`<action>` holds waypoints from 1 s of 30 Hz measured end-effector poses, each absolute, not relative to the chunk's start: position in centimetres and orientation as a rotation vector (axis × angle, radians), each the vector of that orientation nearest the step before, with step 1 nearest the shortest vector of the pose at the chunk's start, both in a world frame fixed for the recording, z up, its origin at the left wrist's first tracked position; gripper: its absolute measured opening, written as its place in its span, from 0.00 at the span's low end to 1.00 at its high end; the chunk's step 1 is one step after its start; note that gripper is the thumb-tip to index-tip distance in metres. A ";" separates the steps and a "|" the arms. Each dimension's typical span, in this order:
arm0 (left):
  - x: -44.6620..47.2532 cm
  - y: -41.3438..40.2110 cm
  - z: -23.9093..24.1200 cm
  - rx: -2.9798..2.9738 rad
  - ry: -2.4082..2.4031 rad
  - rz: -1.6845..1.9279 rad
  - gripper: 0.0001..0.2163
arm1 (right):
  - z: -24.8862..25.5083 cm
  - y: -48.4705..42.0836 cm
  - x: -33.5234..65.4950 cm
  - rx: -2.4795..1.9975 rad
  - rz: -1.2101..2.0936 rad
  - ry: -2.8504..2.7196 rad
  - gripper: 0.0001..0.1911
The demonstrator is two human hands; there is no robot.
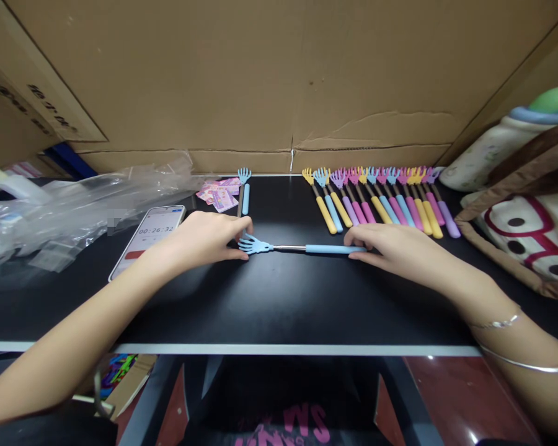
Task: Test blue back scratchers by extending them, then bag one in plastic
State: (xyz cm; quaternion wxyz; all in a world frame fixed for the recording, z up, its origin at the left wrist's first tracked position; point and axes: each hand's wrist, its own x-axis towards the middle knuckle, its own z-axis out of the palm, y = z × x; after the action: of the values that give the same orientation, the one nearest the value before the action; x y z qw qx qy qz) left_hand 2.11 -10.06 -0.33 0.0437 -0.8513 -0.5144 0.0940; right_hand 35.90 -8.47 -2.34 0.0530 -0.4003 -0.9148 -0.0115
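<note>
Fingers (pixel 236 228) of our left hand (pixel 204 240) pinch the claw end of the blue back scratcher (pixel 307 248), and our right hand (pixel 390 248) closes round its handle. It lies pulled out long, flat on the black worktop (pixel 279 297), just before the coloured row (pixel 381 201).

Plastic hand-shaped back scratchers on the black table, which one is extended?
The blue plastic back scratcher lying crosswise between the left hand and right hand, metal shaft showing; those in the coloured row are collapsed.

About fourteen plastic hand-shaped back scratchers (pixel 382 209) in the far right row; one short blue back scratcher (pixel 245 197) far, one extended blue back scratcher (pixel 307 249) near; one white smartphone (pixel 151 238) left.
</note>
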 end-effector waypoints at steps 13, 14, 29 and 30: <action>1.6 -10.1 -1.0 -2.693 -1.326 0.088 0.19 | -1.6 -8.7 35.4 -0.981 -0.233 -2.648 0.06; 1.7 -10.1 -1.1 -2.693 -1.305 0.027 0.18 | -1.4 -8.8 35.0 -0.943 -0.269 -2.638 0.07; 4.4 -10.1 -3.3 -2.741 -1.241 -0.193 0.08 | -4.2 -7.9 29.0 -0.739 -0.516 -2.748 0.07; 4.4 -10.1 -3.3 -2.737 -1.239 -0.191 0.08 | -4.5 -7.9 28.8 -0.756 -0.518 -2.740 0.07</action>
State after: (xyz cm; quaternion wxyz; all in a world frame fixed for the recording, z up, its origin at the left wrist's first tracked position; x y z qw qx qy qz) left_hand 4.44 -10.11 -3.27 0.0656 -0.9072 -0.4108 -0.0632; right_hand 28.80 -7.87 -4.53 0.1258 -0.2596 -0.9408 -0.1777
